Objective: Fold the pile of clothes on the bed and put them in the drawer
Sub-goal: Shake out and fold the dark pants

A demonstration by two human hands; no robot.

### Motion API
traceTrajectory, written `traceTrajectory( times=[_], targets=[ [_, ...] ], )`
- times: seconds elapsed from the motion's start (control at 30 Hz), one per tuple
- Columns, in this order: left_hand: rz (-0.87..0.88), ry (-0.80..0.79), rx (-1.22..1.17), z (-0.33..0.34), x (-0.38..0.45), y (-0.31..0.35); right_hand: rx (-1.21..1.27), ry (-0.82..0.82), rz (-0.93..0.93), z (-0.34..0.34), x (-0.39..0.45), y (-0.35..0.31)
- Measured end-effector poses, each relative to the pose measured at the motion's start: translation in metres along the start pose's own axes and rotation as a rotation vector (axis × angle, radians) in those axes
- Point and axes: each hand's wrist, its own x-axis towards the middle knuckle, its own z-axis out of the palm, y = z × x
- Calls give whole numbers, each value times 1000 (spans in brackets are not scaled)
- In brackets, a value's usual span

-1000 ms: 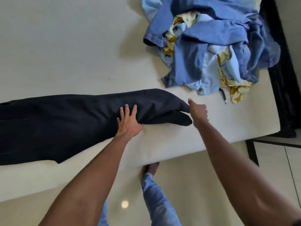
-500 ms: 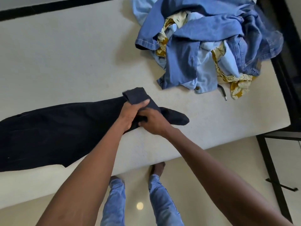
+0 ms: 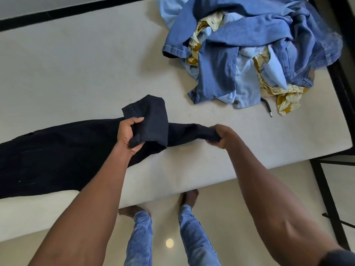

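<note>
a person's left hand [image 3: 132, 134] grips one leg end of dark trousers [image 3: 57, 154], fingers curled round the cloth; the right hand [image 3: 219, 137] clamps the other. the garment's long axis trails leftward from both sets of fingers along the bed [image 3: 76, 73]; the unfolded pile [image 3: 249, 50] lies beyond the right fingers.

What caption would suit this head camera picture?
Both hands, left hand and right hand, grip dark trousers on the bed, beside the unfolded clothes pile.
</note>
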Motion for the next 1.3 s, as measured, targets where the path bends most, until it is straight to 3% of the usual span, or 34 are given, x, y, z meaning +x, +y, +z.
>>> traceTrajectory(
  times=[0.13,0.23,0.3,0.4,0.5,0.67,0.87,1.0,1.07,1.2,1.3],
  targets=[
    [5,-64,-13,14,-3,13,-71,209,-715,-7,-19,-18],
    [-18,-100,19,25,-6,9,-343,430,-901,-18,-21,-21],
    [-40,-100,50,31,-7,3,-332,580,-952,-25,-17,-27],
    [0,-96,125,40,-7,-11,-380,651,-799,-34,-6,-31],
    [43,-62,228,56,-2,-31,-398,458,-523,-40,16,-15],
    [83,-37,398,86,13,-62,-458,338,-562,-26,33,-9],
    [176,-4,673,127,31,-105,-504,294,-375,-23,60,-25],
    [-60,-332,764,154,36,-126,-151,161,-293,-38,46,-18],
    [-96,-365,825,156,35,-134,-133,111,-173,-49,45,-6],
    [370,-51,1176,122,46,-146,-52,153,-149,-66,53,6],
    [531,186,1521,83,57,-151,-102,169,-297,-63,58,-8]
  ],
)
